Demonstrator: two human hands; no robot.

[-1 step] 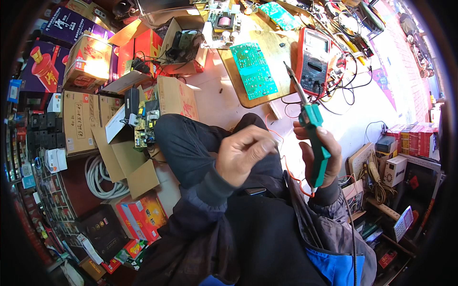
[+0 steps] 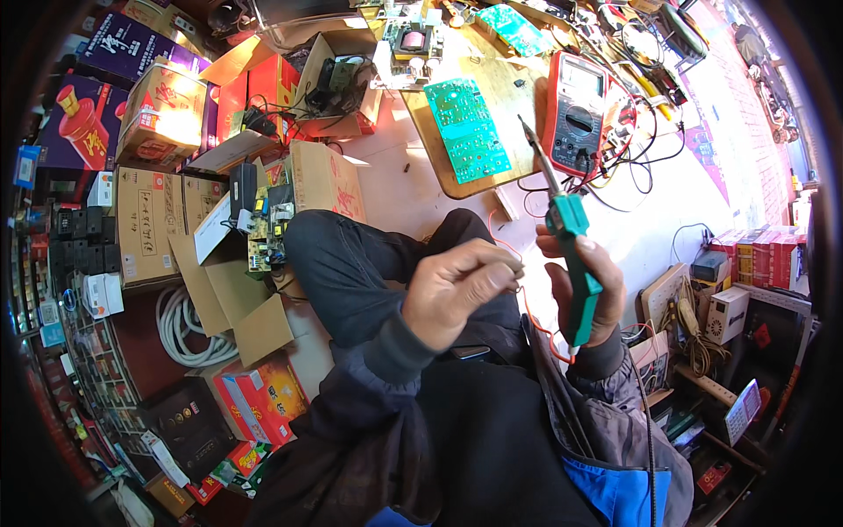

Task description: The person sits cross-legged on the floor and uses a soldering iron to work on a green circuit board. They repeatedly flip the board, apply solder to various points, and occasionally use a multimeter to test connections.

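Observation:
My right hand (image 2: 606,281) is wrapped round the green grip of a soldering iron (image 2: 575,263). Its long metal tip points up and away, over the near edge of the wooden tabletop. An orange wire (image 2: 533,318) runs in a loop to the grip's lower end. Beside the grip, my left hand (image 2: 458,294) is closed in a pinch above my lap; what its fingertips hold, if anything, is too small to make out. On the tabletop (image 2: 430,145) lies a green circuit board (image 2: 468,132), solder side up. A red-rimmed multimeter (image 2: 577,114) lies right of it.
Another board with a coil (image 2: 411,44) and a second green board (image 2: 514,29) sit farther back. Tangled test leads (image 2: 645,140) spread right of the meter. Cardboard boxes (image 2: 325,180), a bare circuit board (image 2: 270,224) and a coiled white hose (image 2: 189,329) stand at my left.
My left hand has shifted slightly right, nearer the iron. The soldering iron has moved a little left in my right hand. The boards and meter stay put.

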